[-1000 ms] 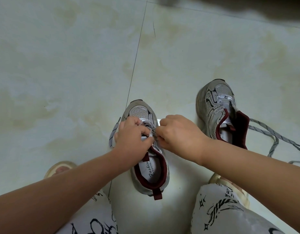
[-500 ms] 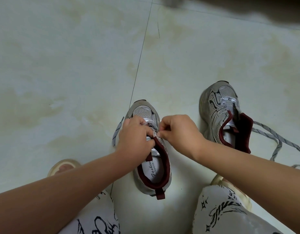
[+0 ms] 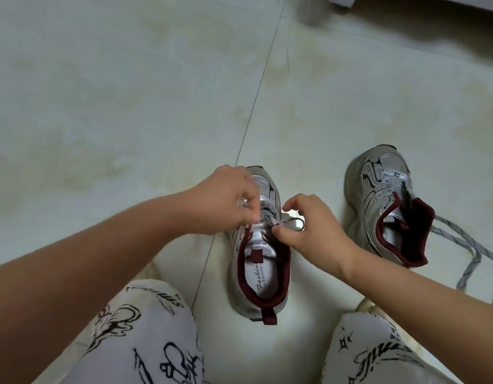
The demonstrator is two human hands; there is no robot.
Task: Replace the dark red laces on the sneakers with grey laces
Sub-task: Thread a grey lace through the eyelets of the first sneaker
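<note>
Grey lace [image 3: 269, 217] pinched by both hands; silver mesh sneaker [image 3: 260, 270].

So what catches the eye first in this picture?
Both hands meet over the near sneaker in the middle of the floor: the left hand and right hand each pinch its grey lace at the top eyelets. To the right the other sneaker stands apart, a loose grey lace trailing from it across the tiles.

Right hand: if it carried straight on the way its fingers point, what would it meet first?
The right hand points left across the near sneaker, pinching the grey lace. Straight on, it would probably meet the left hand first, though depth is unclear.
</note>
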